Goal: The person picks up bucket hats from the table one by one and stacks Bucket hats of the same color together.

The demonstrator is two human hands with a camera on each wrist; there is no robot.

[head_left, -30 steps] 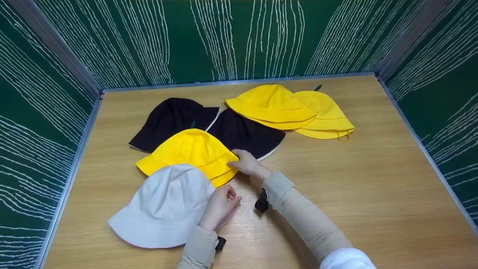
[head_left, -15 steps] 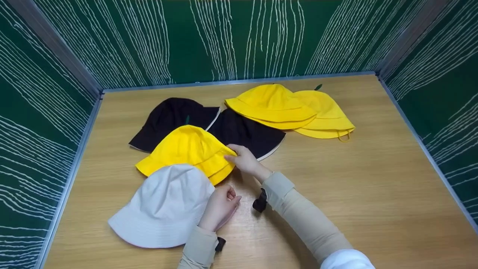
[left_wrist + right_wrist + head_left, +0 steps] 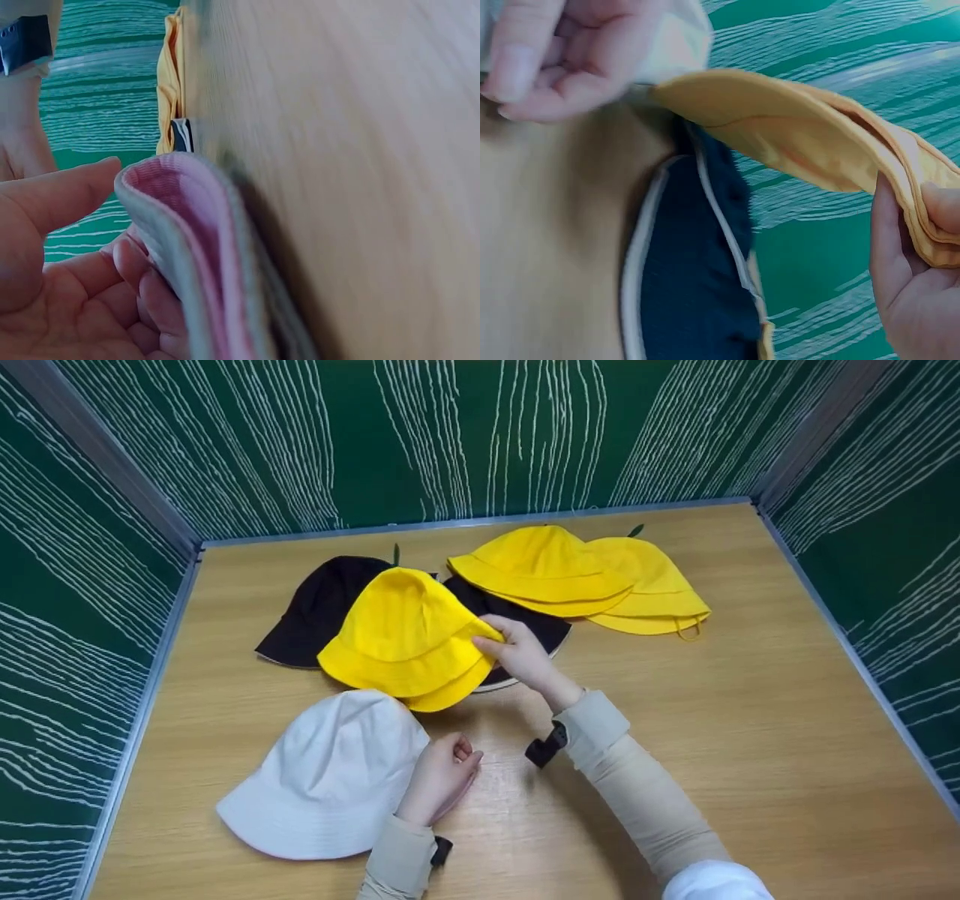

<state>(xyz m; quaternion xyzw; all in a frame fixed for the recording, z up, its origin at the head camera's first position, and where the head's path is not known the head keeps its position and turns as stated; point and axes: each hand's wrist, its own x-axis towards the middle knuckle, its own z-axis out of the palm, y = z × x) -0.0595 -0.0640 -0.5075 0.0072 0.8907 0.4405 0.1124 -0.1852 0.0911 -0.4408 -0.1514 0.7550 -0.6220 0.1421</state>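
A yellow bucket hat (image 3: pixel 409 634) with a green leaf on its crown is lifted off the table and overlaps the black hats in the head view. My right hand (image 3: pixel 517 652) pinches its brim at the right corner; thumb and fingers show on either side of the folded brim (image 3: pixel 904 176) in the right wrist view. A white bucket hat (image 3: pixel 330 780) lies at the front left. Beside its right edge my left hand (image 3: pixel 441 780) rests with loosely curled fingers. The left wrist view shows that hat's pink-lined brim (image 3: pixel 217 232) right against the fingers, with the thumb apart from them.
Two black hats with pale trim, one at left (image 3: pixel 315 607) and one at right (image 3: pixel 551 634), lie behind the lifted hat. Two more yellow hats, one at left (image 3: pixel 540 566) and one at right (image 3: pixel 652 585), overlap at the back. Green walls (image 3: pixel 352 450) enclose the wooden table (image 3: pixel 750 735).
My right hand has raised the yellow hat and moved it back and to the right, away from the white hat and over the black ones. The left hand has stayed in place.
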